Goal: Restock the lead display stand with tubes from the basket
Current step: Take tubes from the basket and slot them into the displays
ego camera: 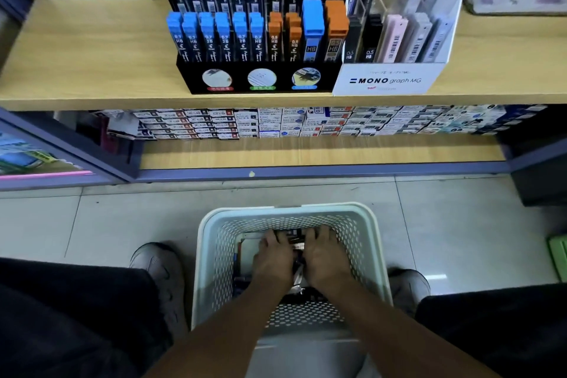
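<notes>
1. I see both hands down inside the pale perforated basket [365, 242], which sits on the tiled floor [122, 218] between two grey shoes.
2. My left hand [274, 258] lies palm-down on the dark tubes [294, 247] at the basket's bottom, fingers spread forward; I cannot tell whether it is gripping any.
3. My right hand [323, 255] lies just beside it, fingers likewise reaching forward over the pile; its hold is hidden too.
4. The black lead display stand [260, 77] stands on the wooden shelf [92, 70] above, its rows filled with blue-capped and orange-capped tubes.
5. A white MONO graph stand [389, 80] touches its right side.
</notes>
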`<control>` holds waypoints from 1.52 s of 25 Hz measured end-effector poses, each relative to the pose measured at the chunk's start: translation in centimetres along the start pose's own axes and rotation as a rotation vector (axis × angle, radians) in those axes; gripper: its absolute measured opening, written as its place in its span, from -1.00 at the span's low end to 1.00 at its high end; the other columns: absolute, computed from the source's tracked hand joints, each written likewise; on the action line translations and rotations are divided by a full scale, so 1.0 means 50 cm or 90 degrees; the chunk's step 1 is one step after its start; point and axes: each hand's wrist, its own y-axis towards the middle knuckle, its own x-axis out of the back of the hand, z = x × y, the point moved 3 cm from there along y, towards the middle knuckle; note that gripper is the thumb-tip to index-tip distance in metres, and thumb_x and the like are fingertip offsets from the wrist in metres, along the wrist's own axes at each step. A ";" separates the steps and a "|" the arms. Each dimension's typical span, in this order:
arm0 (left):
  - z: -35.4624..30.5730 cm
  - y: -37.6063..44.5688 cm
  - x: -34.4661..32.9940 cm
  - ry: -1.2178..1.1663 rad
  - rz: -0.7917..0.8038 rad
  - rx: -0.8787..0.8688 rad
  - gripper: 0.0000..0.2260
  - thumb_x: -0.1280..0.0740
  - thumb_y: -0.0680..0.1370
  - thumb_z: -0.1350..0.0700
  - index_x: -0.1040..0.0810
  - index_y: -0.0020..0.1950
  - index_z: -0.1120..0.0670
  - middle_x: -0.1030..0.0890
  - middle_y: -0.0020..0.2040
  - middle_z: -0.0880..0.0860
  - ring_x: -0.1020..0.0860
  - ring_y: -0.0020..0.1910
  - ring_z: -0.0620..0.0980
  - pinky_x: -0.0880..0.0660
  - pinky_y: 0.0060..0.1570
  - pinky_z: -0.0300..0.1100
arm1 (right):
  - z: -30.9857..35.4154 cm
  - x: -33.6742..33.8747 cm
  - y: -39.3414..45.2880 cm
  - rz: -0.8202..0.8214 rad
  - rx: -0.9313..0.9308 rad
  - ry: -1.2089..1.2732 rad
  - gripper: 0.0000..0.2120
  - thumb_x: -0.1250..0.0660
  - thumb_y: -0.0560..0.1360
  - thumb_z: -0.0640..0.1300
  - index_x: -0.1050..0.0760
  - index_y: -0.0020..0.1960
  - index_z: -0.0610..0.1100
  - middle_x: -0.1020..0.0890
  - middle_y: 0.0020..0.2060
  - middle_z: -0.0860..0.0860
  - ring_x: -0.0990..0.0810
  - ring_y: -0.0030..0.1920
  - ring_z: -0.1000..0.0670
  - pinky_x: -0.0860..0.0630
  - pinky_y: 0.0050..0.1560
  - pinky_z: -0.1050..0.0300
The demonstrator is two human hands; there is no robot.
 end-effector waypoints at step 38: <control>0.003 0.013 -0.033 -1.053 -0.159 0.522 -0.93 -0.40 0.46 0.33 -0.62 -0.14 0.35 -0.67 -0.18 0.28 -0.65 -0.19 0.21 -0.60 -0.16 0.00 | 0.046 0.012 -0.007 -0.057 0.025 0.293 -0.63 -0.25 0.58 -0.18 -0.43 0.38 -0.06 -0.57 0.21 -0.04 -0.59 0.17 -0.08 -0.53 0.08 0.06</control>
